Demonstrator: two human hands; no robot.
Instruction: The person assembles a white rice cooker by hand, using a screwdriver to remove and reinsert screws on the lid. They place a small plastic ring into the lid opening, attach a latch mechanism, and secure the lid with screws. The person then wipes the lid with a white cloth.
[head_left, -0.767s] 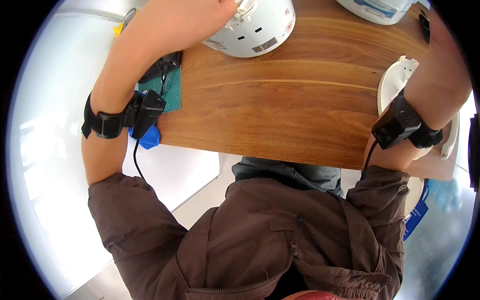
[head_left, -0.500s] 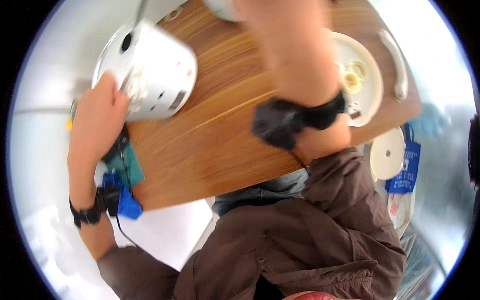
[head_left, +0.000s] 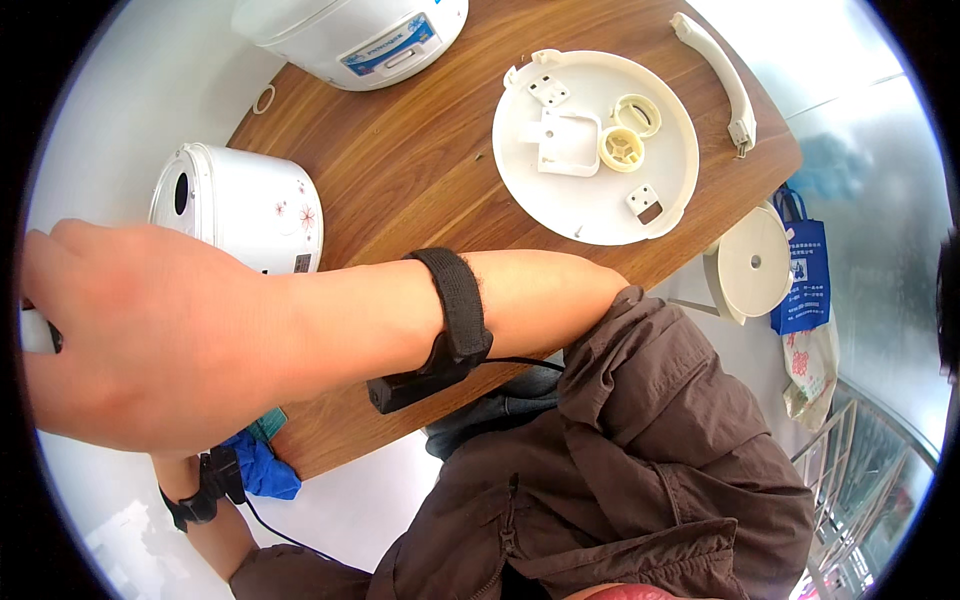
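My right arm, with a black wrist strap, reaches across the table to the left. Its hand (head_left: 160,340) is closed around a small whitish-grey object (head_left: 38,332) at the picture's left rim; I cannot make out its kind. My left forearm (head_left: 215,530) shows below, strapped in black, while the left hand is hidden behind the right one. Just beyond the right hand lies a white rice cooker body (head_left: 262,205) with a floral print and a dark oval opening, partly covered by the hand.
A white round lid (head_left: 540,210) holds cream rings, small plates and a screw. A second rice cooker (head_left: 350,40) stands at the back. A curved white handle (head_left: 722,75) lies at right, beyond a white stool (head_left: 752,262) and blue bag (head_left: 805,280). Blue cloth (head_left: 262,468) hangs at left.
My right arm has swung from the far side across to the left, uncovering the lid of parts. The left hand, earlier at the cooker body, is now hidden. The view has shifted.
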